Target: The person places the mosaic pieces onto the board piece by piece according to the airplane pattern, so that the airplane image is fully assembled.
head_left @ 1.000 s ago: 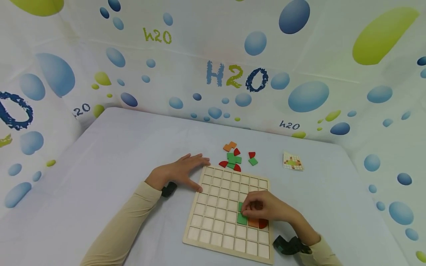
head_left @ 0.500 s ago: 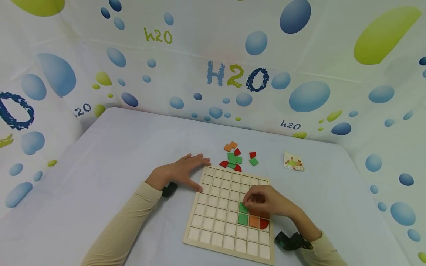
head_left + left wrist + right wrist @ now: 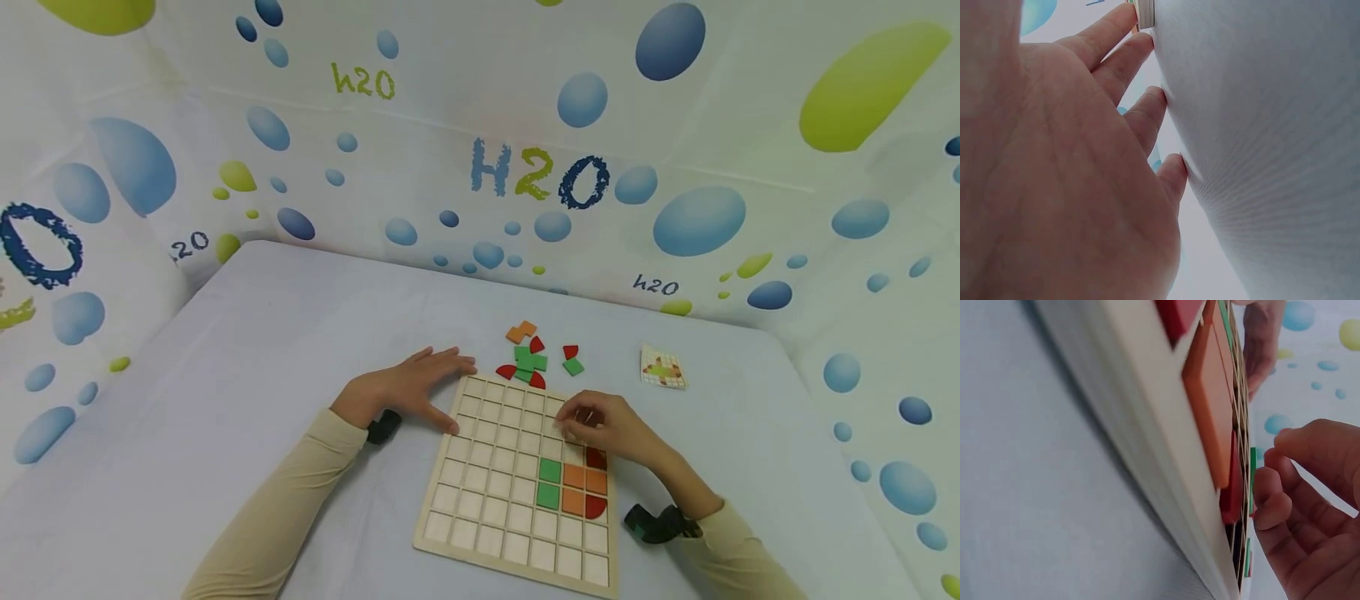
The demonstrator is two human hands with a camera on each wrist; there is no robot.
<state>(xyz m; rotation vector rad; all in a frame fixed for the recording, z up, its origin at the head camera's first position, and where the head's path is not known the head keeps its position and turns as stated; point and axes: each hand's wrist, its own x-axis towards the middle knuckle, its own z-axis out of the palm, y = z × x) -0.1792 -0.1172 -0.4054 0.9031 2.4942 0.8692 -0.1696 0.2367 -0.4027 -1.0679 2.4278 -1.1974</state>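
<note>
A wooden grid board (image 3: 480, 533) lies on the table. My left hand (image 3: 412, 383) rests at its upper left, fingers spread, thumb touching the left edge; in the left wrist view the fingertips (image 3: 1159, 100) meet the tablecloth. Over the board's upper right hovers my right hand (image 3: 611, 423), loosely curled with nothing visible between thumb and fingertips. In the cells sit two green squares (image 3: 549, 471), several orange squares (image 3: 573, 502), and a red quarter-round piece (image 3: 596, 506). Another red piece (image 3: 596, 457) shows partly beneath the right hand.
Beyond the board lie loose tiles: orange squares (image 3: 516, 334), green squares (image 3: 529, 358) and red quarter-rounds (image 3: 537, 344). A separate red piece (image 3: 571, 351) touches a green square (image 3: 573, 367). At the right is a small pattern card (image 3: 662, 367). A printed curtain surrounds the table.
My right hand has moved away up the board from the green squares, uncovering the orange squares and part of a red piece. The left hand stays in place.
</note>
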